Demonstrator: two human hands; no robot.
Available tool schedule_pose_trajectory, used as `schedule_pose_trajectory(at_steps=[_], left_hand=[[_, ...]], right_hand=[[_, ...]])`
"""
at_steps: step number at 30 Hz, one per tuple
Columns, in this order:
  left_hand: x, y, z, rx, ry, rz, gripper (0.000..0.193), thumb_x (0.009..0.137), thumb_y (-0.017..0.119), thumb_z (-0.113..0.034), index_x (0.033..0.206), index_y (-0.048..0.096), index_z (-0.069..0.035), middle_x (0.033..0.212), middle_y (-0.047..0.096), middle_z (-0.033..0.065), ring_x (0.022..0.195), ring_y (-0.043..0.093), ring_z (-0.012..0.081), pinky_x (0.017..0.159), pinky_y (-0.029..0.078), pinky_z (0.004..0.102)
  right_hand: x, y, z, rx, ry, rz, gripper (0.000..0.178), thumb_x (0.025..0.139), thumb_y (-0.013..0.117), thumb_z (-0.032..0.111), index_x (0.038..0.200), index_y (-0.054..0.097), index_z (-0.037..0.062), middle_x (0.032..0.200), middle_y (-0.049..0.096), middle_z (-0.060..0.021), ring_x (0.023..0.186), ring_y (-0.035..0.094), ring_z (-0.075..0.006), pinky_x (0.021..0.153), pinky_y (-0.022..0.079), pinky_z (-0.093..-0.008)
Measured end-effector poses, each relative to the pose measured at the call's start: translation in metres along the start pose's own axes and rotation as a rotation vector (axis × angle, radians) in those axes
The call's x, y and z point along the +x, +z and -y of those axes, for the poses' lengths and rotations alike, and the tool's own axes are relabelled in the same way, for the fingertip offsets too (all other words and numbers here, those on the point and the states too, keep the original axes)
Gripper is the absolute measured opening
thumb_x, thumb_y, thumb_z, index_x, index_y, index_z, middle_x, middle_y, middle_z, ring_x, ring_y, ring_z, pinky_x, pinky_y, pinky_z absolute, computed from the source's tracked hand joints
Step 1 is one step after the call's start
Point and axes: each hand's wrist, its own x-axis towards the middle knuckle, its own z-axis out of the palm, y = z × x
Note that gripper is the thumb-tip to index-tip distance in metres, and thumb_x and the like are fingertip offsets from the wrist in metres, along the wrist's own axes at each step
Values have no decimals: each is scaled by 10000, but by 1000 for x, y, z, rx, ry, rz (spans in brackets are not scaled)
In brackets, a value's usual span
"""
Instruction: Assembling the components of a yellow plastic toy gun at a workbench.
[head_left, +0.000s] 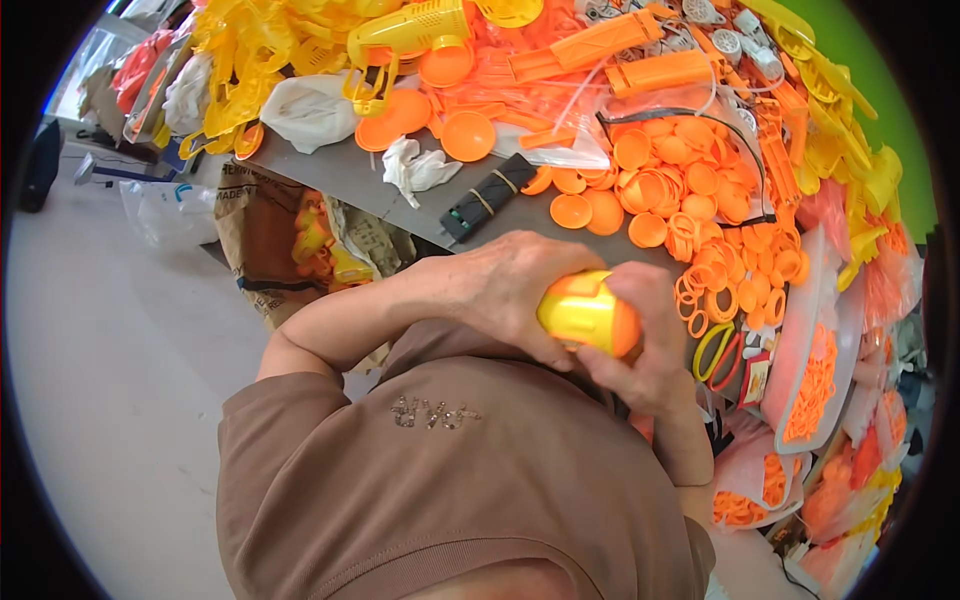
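Between my two hands, close to my chest at the table's near edge, is a rounded yellow plastic housing (575, 308) with an orange cap (622, 332) on its right end. My left hand (510, 285) is wrapped round the yellow side, its fingers curled over the top and its thumb below. From the right, my right hand (650, 335) grips the orange end, with fingers above and thumb underneath; these fingers are slightly blurred. Just beyond the hands lie loose orange round caps (605, 212) and a dark rectangular device (488, 198) with a rubber band round it.
Orange rings (715, 275) and yellow-handled scissors (714, 355) lie to the right, beside a bin (835, 300) of thin orange parts. Yellow housings (410, 40) and orange strips (590, 45) cover the far side. A paper sack (250, 225) with orange and yellow pieces stands left.
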Motion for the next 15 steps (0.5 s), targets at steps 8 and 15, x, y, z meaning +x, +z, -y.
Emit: schedule_pose_trajectory(at_steps=[8,15], left_hand=[[-52,4,11,40,-60,-132,603,567,815,-237,1047,549,13,903,628,148,802,623,291,703,500,367],[-108,-8,8,-79,-458,-78,612,566,801,-228,1079,567,11,930,643,141,840,630,203,739,497,316]], right_hand=[[15,39,1,112,-80,133,587,687,740,141,1187,445,52,1041,485,-186,874,537,-321,731,465,-375],[34,76,4,211,-131,244,576,727,730,191,1189,427,30,1020,519,-192,845,557,-338,727,477,-391]])
